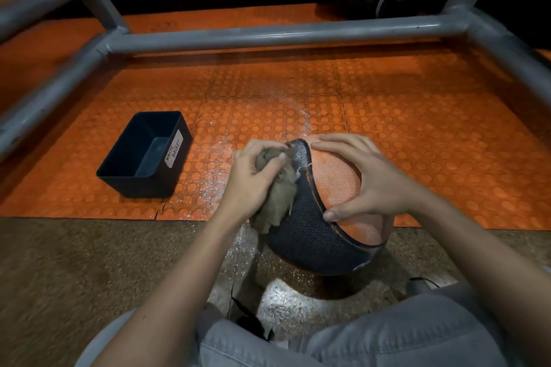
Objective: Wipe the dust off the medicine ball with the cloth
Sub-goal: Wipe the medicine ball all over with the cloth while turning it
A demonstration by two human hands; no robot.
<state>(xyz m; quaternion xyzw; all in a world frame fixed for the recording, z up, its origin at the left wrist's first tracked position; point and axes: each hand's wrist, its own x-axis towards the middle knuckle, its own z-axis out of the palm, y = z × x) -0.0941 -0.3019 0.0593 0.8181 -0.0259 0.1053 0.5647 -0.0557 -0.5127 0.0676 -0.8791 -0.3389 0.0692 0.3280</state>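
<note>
Medicine ball [313, 235] could roll away if you scrub sideways hard, since only your right hand [366, 182], fingers spread flat on its orange top, steadies it. The bunched cloth [277, 202] may also leave dust behind. The ball sits on the floor [89, 262] at the orange mat's [417, 128] edge, under both hands. Your left hand [253, 179] grips the cloth against its black left panel.

Medicine ball [337, 176] — orange and black, pebbled; cloth [277, 197] tan; studded orange mat [417, 128]; bin [146, 155] black.
</note>
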